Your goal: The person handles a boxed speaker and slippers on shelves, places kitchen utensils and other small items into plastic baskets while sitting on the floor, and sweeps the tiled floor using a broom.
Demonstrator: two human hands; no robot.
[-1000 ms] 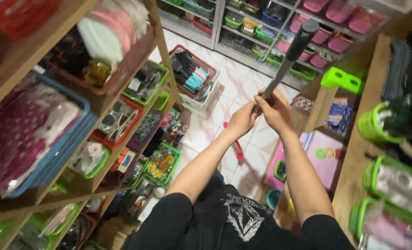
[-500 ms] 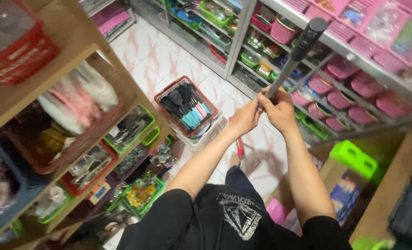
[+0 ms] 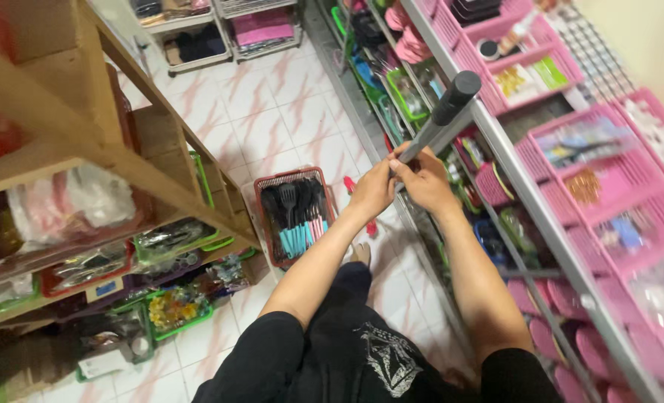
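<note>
Both hands grip a long grey pole (image 3: 435,130) with a dark rubber cap at its upper end. My left hand (image 3: 373,188) and my right hand (image 3: 424,179) clasp the shaft side by side, fingers wrapped round it. The pole slants down between the hands toward a red piece (image 3: 350,186) on the tiled floor; what lies below the hands is mostly hidden. My foot shows on the tiles just under the hands.
A red basket (image 3: 296,213) of black and teal kitchen utensils stands on the floor. Wooden shelves (image 3: 115,168) with packaged goods fill the left. A metal rack with pink baskets (image 3: 615,179) runs along the right. Low trolleys (image 3: 197,33) stand at the aisle's far end.
My view has swung to the right: the wooden shelves slid left and the pink-basket rack came in at the right. Both hands stay clasped on the pole.
</note>
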